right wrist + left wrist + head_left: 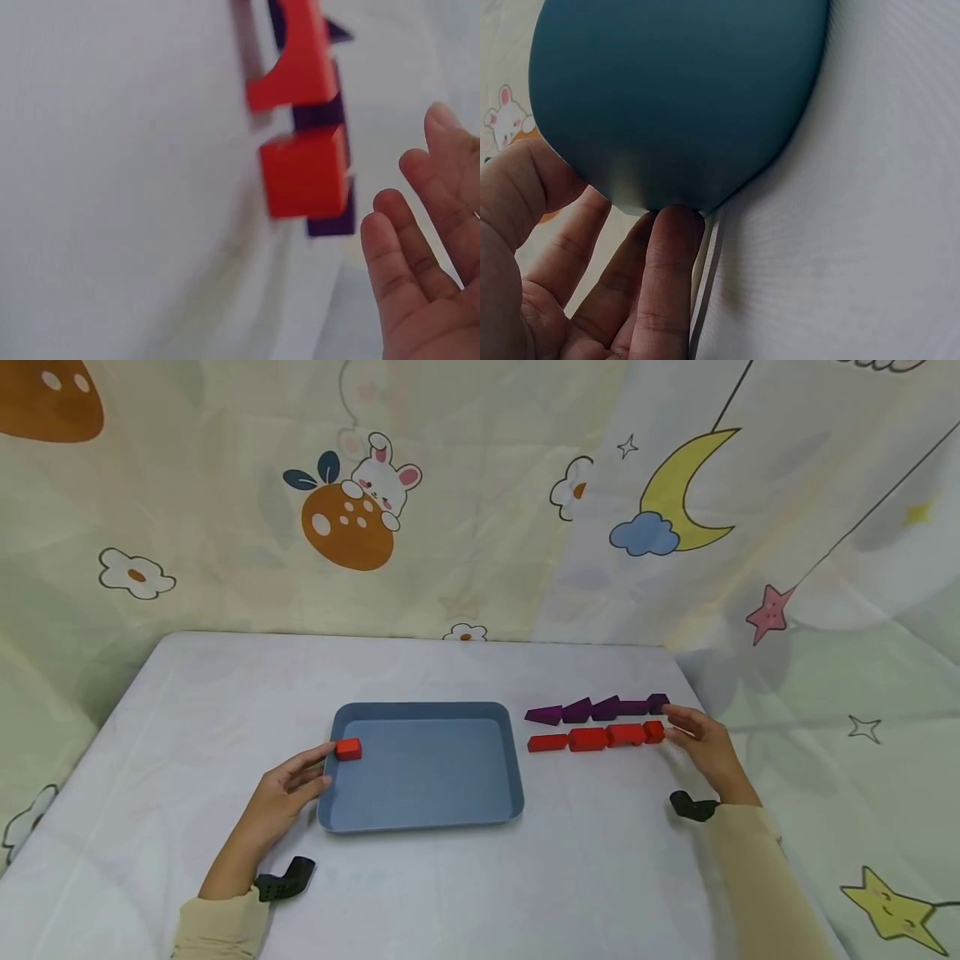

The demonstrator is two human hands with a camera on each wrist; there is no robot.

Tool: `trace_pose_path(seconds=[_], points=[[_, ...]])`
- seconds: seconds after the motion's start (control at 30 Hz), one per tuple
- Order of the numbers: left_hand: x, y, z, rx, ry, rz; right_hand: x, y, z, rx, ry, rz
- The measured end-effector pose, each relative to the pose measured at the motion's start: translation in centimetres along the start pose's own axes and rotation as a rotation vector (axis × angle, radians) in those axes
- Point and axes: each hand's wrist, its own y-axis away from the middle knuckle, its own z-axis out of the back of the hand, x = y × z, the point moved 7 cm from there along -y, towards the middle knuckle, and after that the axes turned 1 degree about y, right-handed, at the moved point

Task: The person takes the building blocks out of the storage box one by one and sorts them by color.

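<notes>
A blue-grey tray (pixel 420 777) lies on the table. One small red block (pixel 348 749) sits inside it by the left wall. My left hand (pixel 281 789) is at the tray's left side, its fingertips against the outer wall; in the left wrist view the tray (pixel 675 97) hides what lies beyond. Right of the tray run a row of red blocks (pixel 588 740) and, behind it, a row of purple blocks (pixel 577 710). My right hand (pixel 705 747) is beside the right ends of both rows, fingers extended and holding nothing. A red cube (pixel 304 174) is nearest it in the right wrist view.
A white cloth covers the table (pixel 450 893). Behind it hangs a printed fabric backdrop (pixel 480 527). The table's right edge runs close beside my right hand. Black devices are strapped at both wrists.
</notes>
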Motion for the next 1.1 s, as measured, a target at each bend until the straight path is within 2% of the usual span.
trace_pose_path(seconds=[0.17,0.37,0.6,0.9,1.1], points=[[-0.1,0.1,0.3,-0.001,-0.006,0.0,2.0,0.2,-0.8,-0.028,-0.029,0.045],[0.0,0.0,0.4,-0.001,0.007,0.002,4.2,0.8,-2.7,-0.012,-0.165,0.062],[0.1,0.0,0.4,-0.003,0.023,-0.006,7.5,1.0,-5.3,0.036,-0.244,0.151],[-0.1,0.0,0.2,-0.002,0.038,-0.036,11.1,0.8,-8.3,0.116,-0.222,0.178],[0.0,0.0,0.3,-0.002,0.05,-0.031,13.7,0.3,-10.5,0.189,-0.303,0.214]])
